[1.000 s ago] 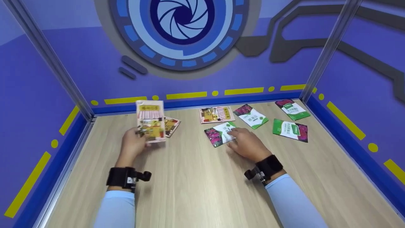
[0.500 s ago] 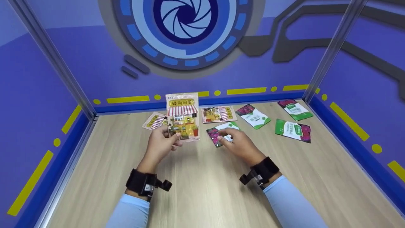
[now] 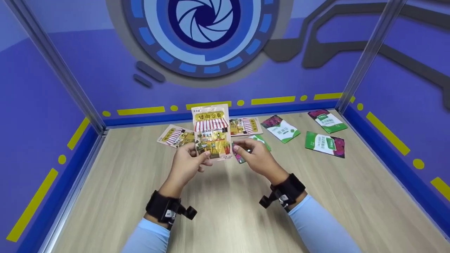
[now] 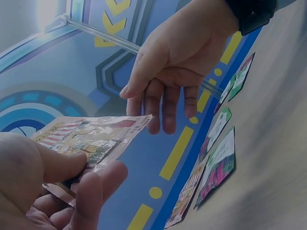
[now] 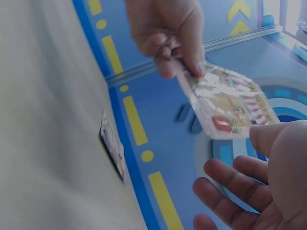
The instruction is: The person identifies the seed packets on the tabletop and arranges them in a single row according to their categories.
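Observation:
My left hand pinches a seed packet by its lower left side, thumb on the front. The packet stands raised over the table, its face with a striped awning and yellow shop picture turned toward me. Beside its right edge is my right hand. In the right wrist view the right thumb reaches the packet's edge while the other fingers spread loosely below. Partly hidden behind the right hand lies a green and white flower packet.
A matching striped packet lies behind the left hand, and another sits behind the held one. Flower packets spread to the right, including a far one and a nearer one. Purple walls enclose the wooden table.
My left hand has carried the striped packet right, from above the left packet to the middle. The right hand has lifted off the flower packet and shifted left to the held packet's edge.

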`<state>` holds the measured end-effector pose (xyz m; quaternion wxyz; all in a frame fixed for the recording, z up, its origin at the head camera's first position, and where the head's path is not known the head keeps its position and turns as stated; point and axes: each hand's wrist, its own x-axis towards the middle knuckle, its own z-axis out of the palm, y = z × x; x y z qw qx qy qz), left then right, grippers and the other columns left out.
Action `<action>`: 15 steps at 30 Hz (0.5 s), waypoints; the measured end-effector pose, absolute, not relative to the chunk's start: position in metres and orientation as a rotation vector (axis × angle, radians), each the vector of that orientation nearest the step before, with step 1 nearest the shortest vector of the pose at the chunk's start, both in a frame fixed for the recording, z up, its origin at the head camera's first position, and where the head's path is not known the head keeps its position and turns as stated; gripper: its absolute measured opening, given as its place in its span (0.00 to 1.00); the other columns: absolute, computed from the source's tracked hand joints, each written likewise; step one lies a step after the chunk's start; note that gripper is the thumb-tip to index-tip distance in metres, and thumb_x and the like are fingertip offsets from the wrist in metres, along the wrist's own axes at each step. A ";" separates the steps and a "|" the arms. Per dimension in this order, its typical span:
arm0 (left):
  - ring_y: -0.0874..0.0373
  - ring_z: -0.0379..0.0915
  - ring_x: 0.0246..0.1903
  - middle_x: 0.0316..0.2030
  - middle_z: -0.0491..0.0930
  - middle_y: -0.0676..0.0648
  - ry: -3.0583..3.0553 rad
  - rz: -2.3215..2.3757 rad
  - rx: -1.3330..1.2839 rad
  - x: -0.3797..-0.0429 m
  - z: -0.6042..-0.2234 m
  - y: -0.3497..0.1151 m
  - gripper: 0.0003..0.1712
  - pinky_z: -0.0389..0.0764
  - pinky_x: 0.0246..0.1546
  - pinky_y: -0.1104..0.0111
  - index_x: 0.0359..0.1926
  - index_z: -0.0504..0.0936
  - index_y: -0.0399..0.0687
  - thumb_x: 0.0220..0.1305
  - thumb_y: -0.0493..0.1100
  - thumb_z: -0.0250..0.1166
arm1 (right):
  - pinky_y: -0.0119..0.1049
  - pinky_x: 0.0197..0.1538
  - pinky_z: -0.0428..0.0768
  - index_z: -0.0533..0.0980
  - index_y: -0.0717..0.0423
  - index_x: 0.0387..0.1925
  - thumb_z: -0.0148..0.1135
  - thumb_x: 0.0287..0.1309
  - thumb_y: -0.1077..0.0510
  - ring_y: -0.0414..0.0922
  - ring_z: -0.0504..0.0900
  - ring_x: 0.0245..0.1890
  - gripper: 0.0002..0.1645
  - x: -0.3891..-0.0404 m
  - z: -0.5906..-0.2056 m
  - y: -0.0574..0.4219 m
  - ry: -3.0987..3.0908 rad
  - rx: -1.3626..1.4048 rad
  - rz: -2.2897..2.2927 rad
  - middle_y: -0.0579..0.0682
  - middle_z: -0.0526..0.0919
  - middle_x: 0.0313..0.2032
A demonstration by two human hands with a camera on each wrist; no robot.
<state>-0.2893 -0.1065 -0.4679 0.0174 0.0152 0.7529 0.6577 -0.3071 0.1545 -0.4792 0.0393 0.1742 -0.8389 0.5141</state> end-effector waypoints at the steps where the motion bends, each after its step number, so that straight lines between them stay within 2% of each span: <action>1: 0.51 0.92 0.30 0.35 0.91 0.38 2.330 2.047 0.052 -0.289 -0.469 -0.106 0.11 0.84 0.22 0.68 0.50 0.85 0.42 0.69 0.38 0.72 | 0.37 0.46 0.83 0.83 0.51 0.61 0.62 0.76 0.47 0.44 0.85 0.45 0.20 -0.307 -0.478 0.153 -2.564 0.540 1.601 0.47 0.89 0.47; 6: 0.51 0.92 0.31 0.36 0.91 0.38 2.300 2.058 0.067 -0.286 -0.470 -0.105 0.11 0.85 0.22 0.67 0.49 0.84 0.42 0.68 0.38 0.72 | 0.36 0.46 0.86 0.82 0.54 0.61 0.66 0.73 0.51 0.43 0.89 0.44 0.20 -0.310 -0.470 0.148 -2.546 0.512 1.718 0.52 0.90 0.46; 9: 0.50 0.92 0.30 0.37 0.91 0.36 2.296 2.059 0.088 -0.284 -0.469 -0.104 0.11 0.84 0.22 0.67 0.49 0.84 0.42 0.68 0.38 0.72 | 0.42 0.44 0.89 0.82 0.56 0.59 0.67 0.72 0.53 0.44 0.90 0.42 0.19 -0.310 -0.468 0.147 -2.551 0.500 1.774 0.54 0.90 0.45; 12: 0.50 0.92 0.30 0.37 0.91 0.37 2.303 2.045 0.113 -0.284 -0.469 -0.102 0.11 0.83 0.21 0.68 0.49 0.84 0.41 0.68 0.38 0.72 | 0.44 0.42 0.90 0.84 0.57 0.55 0.68 0.71 0.54 0.43 0.90 0.38 0.16 -0.309 -0.467 0.147 -2.576 0.523 1.780 0.54 0.92 0.42; 15: 0.50 0.92 0.31 0.38 0.92 0.39 2.304 2.020 0.147 -0.285 -0.469 -0.100 0.10 0.83 0.21 0.68 0.49 0.84 0.42 0.69 0.38 0.72 | 0.41 0.40 0.90 0.85 0.58 0.49 0.68 0.71 0.55 0.43 0.89 0.34 0.12 -0.308 -0.467 0.149 -2.599 0.546 1.764 0.54 0.92 0.38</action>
